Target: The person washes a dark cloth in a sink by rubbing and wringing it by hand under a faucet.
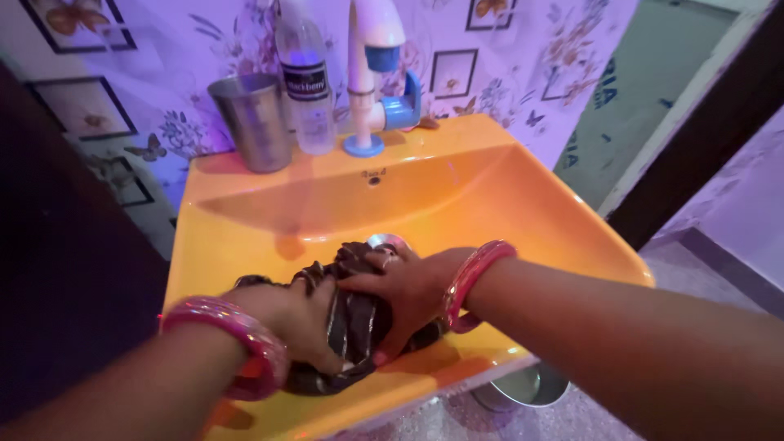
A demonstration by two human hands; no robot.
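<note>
Both hands press a dark striped wet cloth (353, 322) in the glossy orange plastic basin (523, 212); left hand (296, 320) and right hand (406, 290) each grip its folds. Behind stand a steel cup (253, 122), clear bottle (306, 82), and white-blue tap (374, 73) against floral wall tiles (523, 57).

Centre of frame: orange sink (506, 188) holds a dark striped cloth (353, 322). Left hand (290, 318) and right hand (404, 290) both press on the cloth, fingers (359, 284) spread over it. Pink bangles on both wrists. Upper centre: white-and-blue tap (371, 73), clear bottle (306, 77), steel tumbler (253, 122) on the sink ledge.
</note>
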